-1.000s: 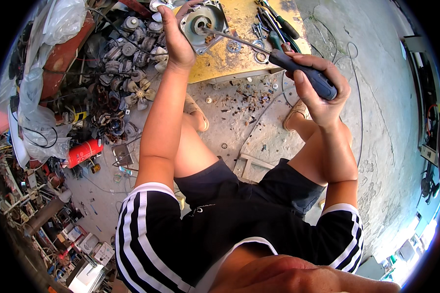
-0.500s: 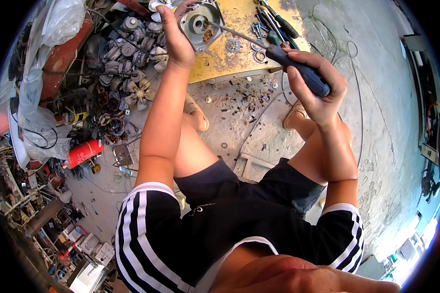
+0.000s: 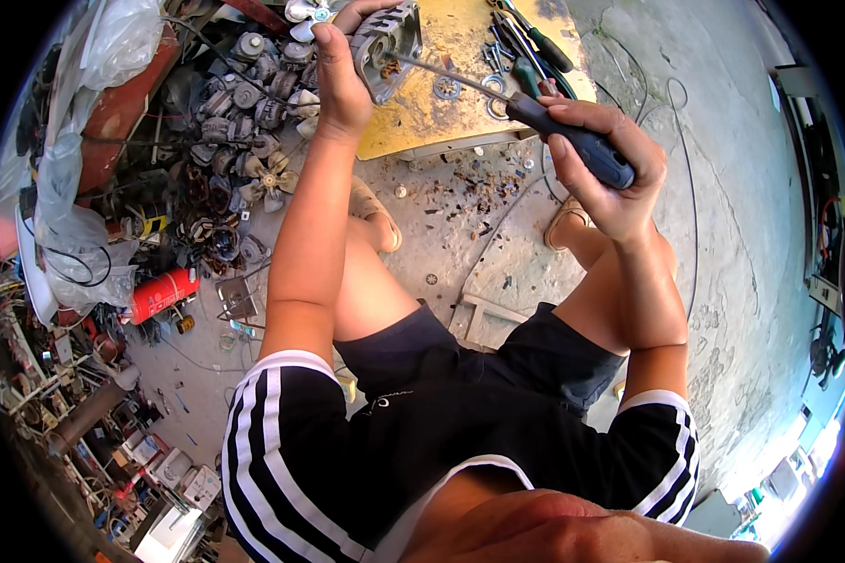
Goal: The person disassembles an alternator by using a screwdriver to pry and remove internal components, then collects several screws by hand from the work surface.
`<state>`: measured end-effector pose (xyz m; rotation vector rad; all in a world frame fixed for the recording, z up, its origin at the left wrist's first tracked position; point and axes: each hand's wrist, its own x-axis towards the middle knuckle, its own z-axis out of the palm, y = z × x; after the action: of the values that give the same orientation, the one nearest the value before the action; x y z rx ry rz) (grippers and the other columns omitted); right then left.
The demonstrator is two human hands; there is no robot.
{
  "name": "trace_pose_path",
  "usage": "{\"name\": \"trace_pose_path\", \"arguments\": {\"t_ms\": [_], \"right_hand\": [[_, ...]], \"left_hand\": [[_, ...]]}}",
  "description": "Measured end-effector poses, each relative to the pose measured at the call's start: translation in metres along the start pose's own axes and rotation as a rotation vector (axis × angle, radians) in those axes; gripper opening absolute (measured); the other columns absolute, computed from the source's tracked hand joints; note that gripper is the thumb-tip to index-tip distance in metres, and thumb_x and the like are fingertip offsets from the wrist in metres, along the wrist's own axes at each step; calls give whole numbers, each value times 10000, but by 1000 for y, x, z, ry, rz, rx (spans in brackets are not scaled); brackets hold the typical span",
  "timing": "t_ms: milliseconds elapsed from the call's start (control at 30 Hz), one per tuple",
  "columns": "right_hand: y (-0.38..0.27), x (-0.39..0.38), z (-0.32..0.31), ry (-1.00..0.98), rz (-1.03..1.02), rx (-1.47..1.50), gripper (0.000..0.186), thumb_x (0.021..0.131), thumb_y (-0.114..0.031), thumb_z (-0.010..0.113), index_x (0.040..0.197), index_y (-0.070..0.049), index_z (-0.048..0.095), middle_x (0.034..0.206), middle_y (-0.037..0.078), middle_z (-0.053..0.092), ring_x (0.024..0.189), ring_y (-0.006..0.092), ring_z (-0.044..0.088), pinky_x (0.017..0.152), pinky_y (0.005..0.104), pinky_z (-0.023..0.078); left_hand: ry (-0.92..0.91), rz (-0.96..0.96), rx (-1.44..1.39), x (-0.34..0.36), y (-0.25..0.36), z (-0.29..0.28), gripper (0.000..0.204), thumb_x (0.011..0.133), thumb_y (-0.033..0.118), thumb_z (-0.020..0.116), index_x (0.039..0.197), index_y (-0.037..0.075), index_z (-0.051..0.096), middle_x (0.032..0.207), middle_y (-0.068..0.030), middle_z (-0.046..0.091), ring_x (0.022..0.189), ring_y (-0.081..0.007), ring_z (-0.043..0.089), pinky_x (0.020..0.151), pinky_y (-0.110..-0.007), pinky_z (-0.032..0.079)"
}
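Observation:
My left hand (image 3: 343, 84) grips a square cast-metal housing (image 3: 394, 33) above the near left part of a worn yellow table (image 3: 404, 133), holding it tilted on edge. My right hand (image 3: 610, 164) is closed round the dark blue handle of a long screwdriver (image 3: 446, 75), whose shaft reaches into the housing, where some brownish debris shows. Two bearing-like metal rings, one (image 3: 446, 87) near the shaft, lie on the tabletop, along with several bolts (image 3: 499, 61) and green-handled tools (image 3: 545, 52) at the back right.
A heap of old motors (image 3: 244, 94) fills the floor left of the table, with plastic bags (image 3: 113, 47) and a red cylinder (image 3: 160, 296) beyond. My feet stand either side of scattered debris. Cables (image 3: 685, 188) run across the floor at right, beside a wooden piece (image 3: 488, 310) lower down.
The housing has turned in my left hand, from showing its round opening to a more edge-on tilt. My right hand and the screwdriver have shifted slightly up and left.

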<state>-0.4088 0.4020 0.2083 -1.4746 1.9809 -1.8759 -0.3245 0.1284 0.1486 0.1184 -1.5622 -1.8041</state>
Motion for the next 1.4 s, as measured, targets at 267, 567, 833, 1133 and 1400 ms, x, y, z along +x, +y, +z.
{"name": "trace_pose_path", "arguments": {"t_ms": [267, 567, 833, 1133, 1400], "right_hand": [[-6, -2, -5, -15, 175, 132, 205, 854, -59, 732, 1032, 37, 694, 1021, 129, 733, 877, 144, 690, 803, 264, 542], [-7, 0, -1, 57, 279, 310, 217, 873, -129, 755, 1047, -5, 714, 957, 48, 730, 765, 54, 617, 682, 202, 496], [1, 0, -1, 64, 177, 181, 210, 895, -135, 734, 1066, -14, 714, 900, 15, 722, 740, 40, 613, 653, 190, 487], [2, -1, -9, 30, 208, 245, 233, 896, -159, 736, 1067, -3, 711, 921, 36, 723, 782, 58, 639, 689, 204, 509], [17, -16, -40, 303, 286, 392, 295, 931, -216, 693, 1078, 40, 684, 959, 99, 713, 783, 126, 658, 747, 256, 526]], "left_hand": [[-290, 105, 160, 3, 12, -19, 1003, 891, 825, 273, 1286, -58, 538, 1196, -181, 647, 1105, -250, 635, 969, -367, 504], [-237, 109, 313, 2, 21, -14, 1075, 856, 870, 187, 1256, -56, 557, 1185, -146, 652, 1081, -211, 625, 966, -334, 479], [-128, 101, 302, 3, 16, -15, 1003, 912, 811, 137, 1250, -25, 576, 1178, -128, 661, 1086, -203, 619, 970, -331, 471], [-70, 30, 275, -6, 13, -10, 947, 942, 776, 154, 1253, -14, 574, 1142, -126, 671, 1080, -211, 622, 954, -336, 486], [-20, -104, 160, -51, 38, 29, 868, 966, 741, 191, 1214, 7, 582, 1147, -101, 656, 1048, -190, 624, 929, -310, 489]]}}
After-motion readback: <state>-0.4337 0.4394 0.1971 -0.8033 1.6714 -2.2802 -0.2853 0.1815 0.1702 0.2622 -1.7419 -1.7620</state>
